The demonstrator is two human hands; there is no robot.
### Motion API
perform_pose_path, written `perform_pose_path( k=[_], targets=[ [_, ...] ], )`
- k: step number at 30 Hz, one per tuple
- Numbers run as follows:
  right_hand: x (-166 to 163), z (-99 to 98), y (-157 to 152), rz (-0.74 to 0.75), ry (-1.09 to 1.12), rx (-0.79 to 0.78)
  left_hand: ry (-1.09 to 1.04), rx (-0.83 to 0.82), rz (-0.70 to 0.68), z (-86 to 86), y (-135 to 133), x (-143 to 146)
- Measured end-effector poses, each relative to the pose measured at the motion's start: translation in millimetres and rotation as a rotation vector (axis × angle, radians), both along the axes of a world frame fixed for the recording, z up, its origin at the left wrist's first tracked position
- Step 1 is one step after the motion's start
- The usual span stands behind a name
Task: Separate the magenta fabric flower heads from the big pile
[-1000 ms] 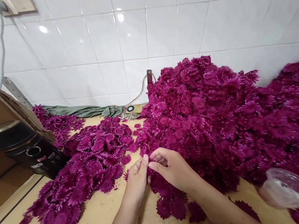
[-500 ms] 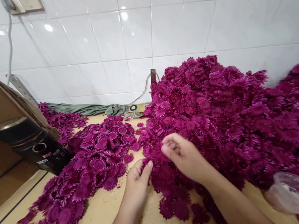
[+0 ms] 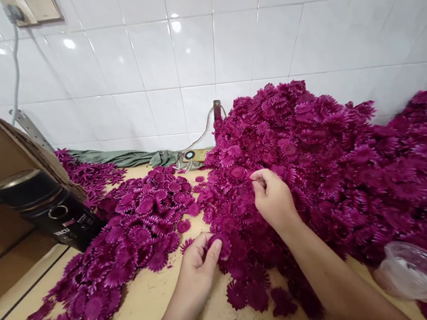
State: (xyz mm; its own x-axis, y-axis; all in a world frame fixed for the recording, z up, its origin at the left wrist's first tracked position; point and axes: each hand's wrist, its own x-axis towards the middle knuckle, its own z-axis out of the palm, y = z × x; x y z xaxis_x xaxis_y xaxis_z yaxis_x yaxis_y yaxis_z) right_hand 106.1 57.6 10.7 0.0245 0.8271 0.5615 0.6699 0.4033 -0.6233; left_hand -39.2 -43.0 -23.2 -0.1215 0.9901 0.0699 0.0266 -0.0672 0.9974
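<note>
We are pinching a magenta flower piece in our left hand, beside the large heap.
We are probably handling something light, soft and easily creased, best taken by its flat centre, not its petal tips. We are curling our right hand over the heap, but cannot tell whether that grip is grasping anything. A second ago our hands were meeting above the counter; now we are holding them apart, the right reaching farther up the heap.
</note>
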Motion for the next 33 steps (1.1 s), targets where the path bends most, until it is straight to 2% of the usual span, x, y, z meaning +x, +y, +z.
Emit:
perform_pose_path(
  k=[4, 8, 12, 14, 19, 23, 25, 27, 29, 31, 33],
  targets=[
    [-0.7, 5.7, -13.0, 0.162, -0.085, 0.062, -0.101, -0.056, 0.036, 0.6, 8.4, -0.5],
    [-16.2, 0.2, -46.8, 0.447, -0.114, -0.134, -0.127, -0.073, 0.101, -2.1, 16.9, 2.8],
    [-28.5, -10.3, -59.7, 0.535, -0.107, -0.303, -0.117, -0.125, 0.156, -6.0, 20.2, 2.0],
    [-32.1, -12.9, -60.8, 0.514, -0.119, -0.329, -0.125, -0.127, 0.118, -5.5, 19.0, 1.9],
    [-31.7, -10.6, -51.4, 0.268, -0.291, -0.162, -0.145, -0.039, 0.03, 1.8, 9.6, 7.3],
    [-13.5, -7.0, -15.7, 0.003, -0.186, -0.134, -0.116, -0.028, -0.002, 4.5, 0.2, 8.7],
    [-4.4, -5.6, -1.1, -0.04, -0.121, -0.107, -0.109, -0.048, 0.037, 2.4, -0.4, 6.0],
    [-1.4, -4.7, 0.8, 0.013, -0.118, -0.025, -0.128, -0.055, 0.123, -1.0, 3.2, 2.7],
    [-5.3, -4.4, -10.9, 0.134, -0.134, 0.033, -0.167, -0.047, 0.176, -4.2, 9.4, 0.5],
    [-13.4, -4.8, -29.8, 0.324, -0.126, -0.035, -0.19, -0.06, 0.159, -6.1, 14.9, 0.3],
    [-21.8, -5.9, -47.1, 0.497, -0.104, -0.175, -0.187, -0.095, 0.116, -6.5, 17.3, 1.7]
  ],
)
